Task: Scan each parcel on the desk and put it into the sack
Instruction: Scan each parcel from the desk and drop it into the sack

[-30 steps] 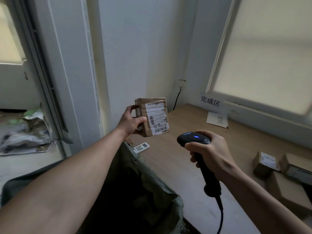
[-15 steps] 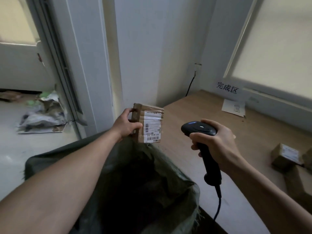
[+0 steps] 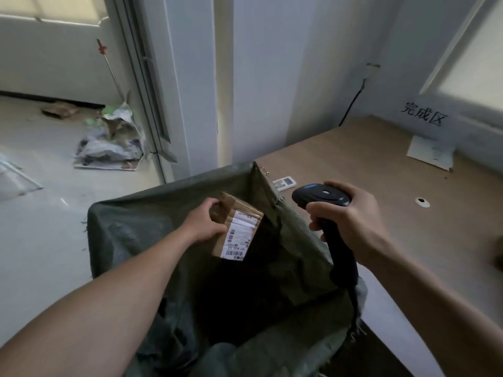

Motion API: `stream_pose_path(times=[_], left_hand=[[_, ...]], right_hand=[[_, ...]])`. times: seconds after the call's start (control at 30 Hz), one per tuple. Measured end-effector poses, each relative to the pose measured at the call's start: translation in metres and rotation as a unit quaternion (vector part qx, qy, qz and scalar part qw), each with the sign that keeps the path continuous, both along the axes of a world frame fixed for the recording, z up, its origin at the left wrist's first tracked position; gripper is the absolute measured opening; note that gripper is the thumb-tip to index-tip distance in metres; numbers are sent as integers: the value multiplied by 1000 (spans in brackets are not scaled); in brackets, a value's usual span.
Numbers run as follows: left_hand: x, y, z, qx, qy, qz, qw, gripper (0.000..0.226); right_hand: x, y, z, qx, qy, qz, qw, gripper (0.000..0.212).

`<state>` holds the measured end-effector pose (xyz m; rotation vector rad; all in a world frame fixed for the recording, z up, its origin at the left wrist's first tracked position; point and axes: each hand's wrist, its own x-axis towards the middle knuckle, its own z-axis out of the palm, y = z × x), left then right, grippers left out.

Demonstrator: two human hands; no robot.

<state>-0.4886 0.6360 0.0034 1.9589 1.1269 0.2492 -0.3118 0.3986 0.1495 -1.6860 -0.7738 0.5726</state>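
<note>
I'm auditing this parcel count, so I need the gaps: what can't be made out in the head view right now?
All in the head view:
- Inside of the sack: too dark to tell whether parcels lie in it.
- Label print on the parcel that the left hand holds: too small and blurred.
- Trigger of the scanner: hidden under fingers of the right hand.
- Any parcels left on the desk: cut off by the right edge.

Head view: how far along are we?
Done: unclear, the sack is dark inside. In hand: left hand holds a labelled parcel in its mouth; right hand grips the scanner. Left: release it; brown shape at the desk edge may be another.
</note>
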Motion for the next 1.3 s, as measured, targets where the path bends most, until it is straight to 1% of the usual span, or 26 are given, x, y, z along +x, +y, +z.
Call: stream_pose_path(times=[0.1, 0.2, 0.23, 0.33, 0.43, 0.5, 0.53, 0.57, 0.67, 0.73, 0.97, 1.07, 1.1, 1.23, 1.27, 1.3], left_hand=[[-9, 1, -22, -6, 43, -9, 999, 79], [-17, 2, -43, -26, 91, -7, 995, 75], [-19, 2, -50, -20, 112, 0, 994, 73], [-20, -2, -66, 26, 172, 17, 985, 73], [-16, -8, -68, 38, 180, 22, 983, 70], [-12, -10, -63, 53, 176, 23, 983, 66], [-8, -11, -58, 62, 170, 24, 983, 63], [-3, -13, -52, 71, 161, 23, 984, 60], [16, -22, -28, 109, 121, 18, 986, 55], [34, -32, -9, 132, 96, 14, 986, 53], [120, -98, 57, 211, 32, -46, 976, 46], [160, -139, 77, 221, 13, -77, 972, 44], [174, -155, 83, 224, 6, -88, 971, 45], [228, -222, 100, 240, -18, -134, 961, 50], [241, -240, 103, 244, -26, -145, 959, 50], [255, -258, 106, 245, -34, -156, 956, 50]], right_hand=[[-3, 5, -9, -6, -1, 7, 1000, 28], [-7, 8, -16, -17, 7, 16, 1000, 48], [-8, 8, -18, -21, 12, 16, 1000, 47], [-4, 6, -29, -33, 23, 17, 999, 32], [-1, 1, -36, -44, 28, 12, 999, 26], [0, -2, -36, -41, 32, 11, 999, 23], [2, -5, -36, -38, 37, 11, 999, 25], [4, -8, -35, -36, 42, 8, 998, 30], [15, -21, -30, -39, 53, -3, 998, 58], [23, -36, -23, -29, 53, -10, 998, 66], [63, -117, 8, 20, 47, -64, 997, 67], [82, -165, 23, 38, 36, -89, 995, 54], [89, -183, 27, 42, 32, -99, 994, 53], [116, -258, 39, 47, 16, -143, 989, 72], [123, -277, 41, 47, 11, -156, 986, 70], [129, -297, 42, 51, 8, -167, 985, 64]])
